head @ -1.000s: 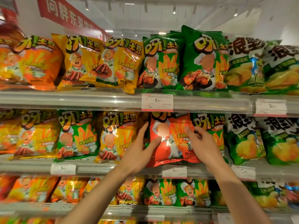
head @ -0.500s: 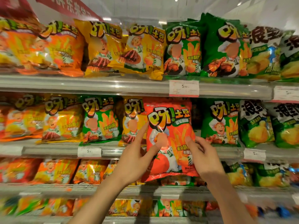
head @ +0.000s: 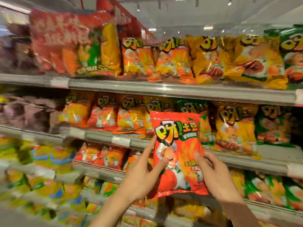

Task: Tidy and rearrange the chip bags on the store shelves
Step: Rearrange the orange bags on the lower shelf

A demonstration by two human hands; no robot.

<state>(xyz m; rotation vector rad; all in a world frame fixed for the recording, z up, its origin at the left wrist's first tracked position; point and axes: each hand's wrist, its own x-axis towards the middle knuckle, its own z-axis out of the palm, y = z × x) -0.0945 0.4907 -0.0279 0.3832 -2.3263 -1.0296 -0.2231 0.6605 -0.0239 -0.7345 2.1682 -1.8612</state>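
A red chip bag [head: 177, 141] with a chef picture is held upright in front of the shelves, clear of them. My left hand [head: 144, 174] grips its left edge, thumb on the front and forefinger stretched up along the side. My right hand [head: 214, 176] grips the lower right side, thumb across the front. Behind it, the middle shelf [head: 105, 136] carries orange, red, yellow and green chip bags standing in a row; a green bag [head: 191, 108] and a yellow bag [head: 234, 126] sit directly behind and right of the held one.
The top shelf [head: 180, 90] holds several orange and yellow bags, with red packets at far left. Lower shelves [head: 98, 172] hold more red, orange, yellow and green bags. White price tags [head: 121, 141] line the shelf rails. The left side of the view is blurred.
Both hands have pulled the red bag out of the middle shelf and hold it in front. The view has swung left along the aisle, so the shelves now run at a slant.
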